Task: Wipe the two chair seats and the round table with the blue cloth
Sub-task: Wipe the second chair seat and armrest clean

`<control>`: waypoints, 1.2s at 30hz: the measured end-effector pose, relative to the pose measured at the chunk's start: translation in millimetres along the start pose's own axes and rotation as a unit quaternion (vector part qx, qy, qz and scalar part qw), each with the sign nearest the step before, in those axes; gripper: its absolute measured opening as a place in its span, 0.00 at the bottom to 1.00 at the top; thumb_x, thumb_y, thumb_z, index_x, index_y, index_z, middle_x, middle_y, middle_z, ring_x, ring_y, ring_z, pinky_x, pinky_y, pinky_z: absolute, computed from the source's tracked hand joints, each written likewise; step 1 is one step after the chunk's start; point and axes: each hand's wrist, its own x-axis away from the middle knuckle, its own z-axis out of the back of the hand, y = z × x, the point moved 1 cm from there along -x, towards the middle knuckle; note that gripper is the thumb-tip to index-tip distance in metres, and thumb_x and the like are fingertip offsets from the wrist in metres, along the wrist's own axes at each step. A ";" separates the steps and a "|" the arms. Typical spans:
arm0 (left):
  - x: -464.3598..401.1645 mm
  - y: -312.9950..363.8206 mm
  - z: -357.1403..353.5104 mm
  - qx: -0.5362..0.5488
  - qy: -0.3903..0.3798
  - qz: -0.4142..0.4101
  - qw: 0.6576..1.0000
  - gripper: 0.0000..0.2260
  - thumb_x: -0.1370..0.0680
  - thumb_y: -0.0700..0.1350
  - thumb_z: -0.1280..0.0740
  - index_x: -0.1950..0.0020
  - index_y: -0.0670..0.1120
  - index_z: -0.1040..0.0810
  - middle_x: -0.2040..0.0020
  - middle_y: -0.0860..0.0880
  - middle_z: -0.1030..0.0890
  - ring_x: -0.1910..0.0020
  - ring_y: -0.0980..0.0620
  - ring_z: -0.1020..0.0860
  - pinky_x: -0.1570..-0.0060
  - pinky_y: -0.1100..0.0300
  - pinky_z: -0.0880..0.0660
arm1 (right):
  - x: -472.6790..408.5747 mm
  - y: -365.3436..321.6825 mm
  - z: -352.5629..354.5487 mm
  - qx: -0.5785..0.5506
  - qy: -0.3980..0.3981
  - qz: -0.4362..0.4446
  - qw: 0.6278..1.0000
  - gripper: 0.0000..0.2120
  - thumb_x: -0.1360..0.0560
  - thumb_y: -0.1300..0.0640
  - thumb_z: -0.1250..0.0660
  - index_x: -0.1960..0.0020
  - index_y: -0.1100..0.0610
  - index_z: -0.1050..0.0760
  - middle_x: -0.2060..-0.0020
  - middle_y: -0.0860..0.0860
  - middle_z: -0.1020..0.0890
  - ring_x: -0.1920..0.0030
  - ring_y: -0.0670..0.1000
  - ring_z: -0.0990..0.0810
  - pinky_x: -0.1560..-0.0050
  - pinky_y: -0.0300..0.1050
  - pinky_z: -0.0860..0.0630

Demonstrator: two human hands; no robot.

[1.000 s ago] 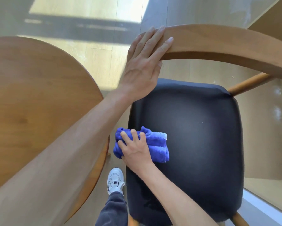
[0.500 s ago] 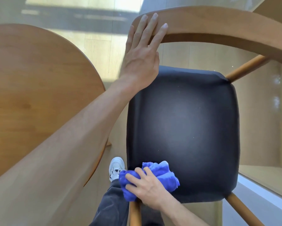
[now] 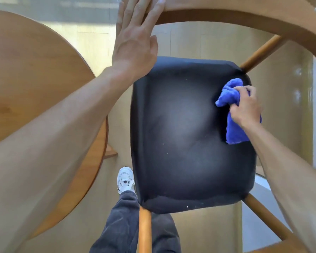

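Note:
A black padded chair seat (image 3: 186, 136) fills the middle of the head view, framed by a curved wooden backrest (image 3: 245, 17) at the top. My right hand (image 3: 245, 105) grips the bunched blue cloth (image 3: 228, 95) against the seat's far right edge, part of the cloth hanging below my palm. My left hand (image 3: 135, 39) lies flat with straight fingers on the left end of the backrest. The round wooden table (image 3: 31, 73) sits to the left, partly hidden by my left forearm.
Wooden chair legs (image 3: 144, 232) stick out below the seat. My white shoe (image 3: 125, 179) and dark trouser leg stand between table and chair. A pale wooden floor lies beneath, with a light ledge at the right edge.
My right hand has carried the cloth from the seat's near left corner across to its far right edge. The left hand has stayed on the backrest. The camera has tilted further down.

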 end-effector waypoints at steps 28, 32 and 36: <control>-1.7 18.1 8.8 -0.084 -0.071 0.020 0.994 0.30 0.19 0.41 0.43 0.20 0.47 0.54 0.20 0.44 0.56 0.22 0.44 0.58 0.25 0.50 0.60 | 281.6 -115.8 -84.5 0.003 -0.146 0.188 0.971 0.22 0.45 0.63 0.30 0.55 0.46 0.28 0.46 0.48 0.30 0.57 0.54 0.28 0.62 0.48 0.30; -2.4 11.9 10.6 -0.084 -0.074 0.003 0.994 0.29 0.19 0.42 0.44 0.20 0.48 0.53 0.20 0.43 0.56 0.22 0.44 0.58 0.24 0.50 0.60 | 255.7 -88.1 -70.7 0.014 -0.125 0.131 0.983 0.20 0.41 0.67 0.35 0.54 0.48 0.27 0.46 0.49 0.28 0.57 0.55 0.30 0.61 0.49 0.33; 0.0 11.8 8.9 -0.081 -0.061 -0.001 0.995 0.30 0.20 0.42 0.44 0.20 0.47 0.53 0.20 0.43 0.55 0.22 0.43 0.57 0.24 0.50 0.60 | 223.1 -36.3 -46.5 0.001 -0.099 -0.001 0.995 0.17 0.32 0.65 0.36 0.46 0.50 0.25 0.39 0.50 0.32 0.49 0.56 0.31 0.52 0.51 0.32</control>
